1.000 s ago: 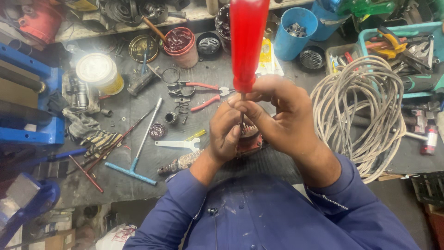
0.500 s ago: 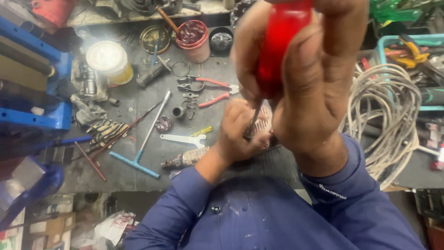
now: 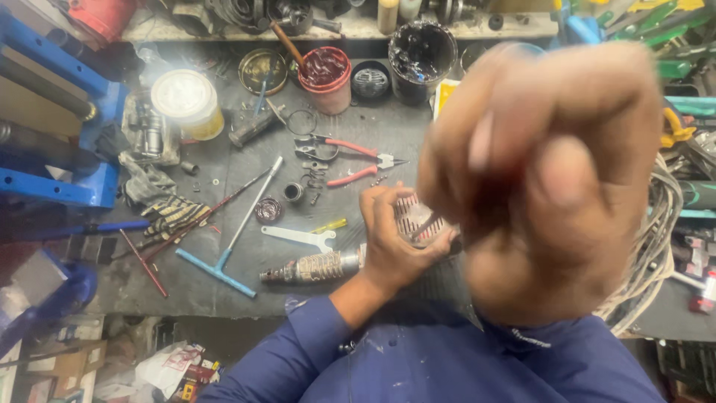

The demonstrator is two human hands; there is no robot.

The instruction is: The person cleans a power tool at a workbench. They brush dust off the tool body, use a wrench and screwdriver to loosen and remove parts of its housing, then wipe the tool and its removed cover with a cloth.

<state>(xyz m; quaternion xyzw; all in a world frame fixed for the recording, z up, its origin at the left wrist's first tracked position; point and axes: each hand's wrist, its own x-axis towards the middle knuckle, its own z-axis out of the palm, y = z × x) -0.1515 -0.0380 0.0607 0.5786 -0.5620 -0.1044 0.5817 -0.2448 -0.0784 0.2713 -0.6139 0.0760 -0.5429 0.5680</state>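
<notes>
My left hand (image 3: 388, 250) grips a ribbed metal part (image 3: 412, 215) at the near edge of the dark workbench (image 3: 246, 172). A coiled metal shaft (image 3: 313, 266) sticks out to the left of that hand. My right hand (image 3: 544, 186) is very close to the camera and blurred. It is closed in a fist around a red screwdriver handle, of which only a dark red trace shows between the fingers. The thin screwdriver shaft (image 3: 426, 225) runs down from the fist to the ribbed part.
Red-handled pliers (image 3: 350, 160), a blue T-handle wrench (image 3: 224, 261), a white flat wrench (image 3: 298, 236) and striped gloves (image 3: 175, 216) lie on the bench. A red grease cup (image 3: 324, 78), black cup (image 3: 421, 52) and white-lidded jar (image 3: 186, 101) stand behind. Coiled cable (image 3: 656, 254) lies right, a blue machine (image 3: 52, 134) left.
My right hand with the red screwdriver has risen toward the camera until the fist hides the handle and fills the right side. My left hand stays on the ribbed part.
</notes>
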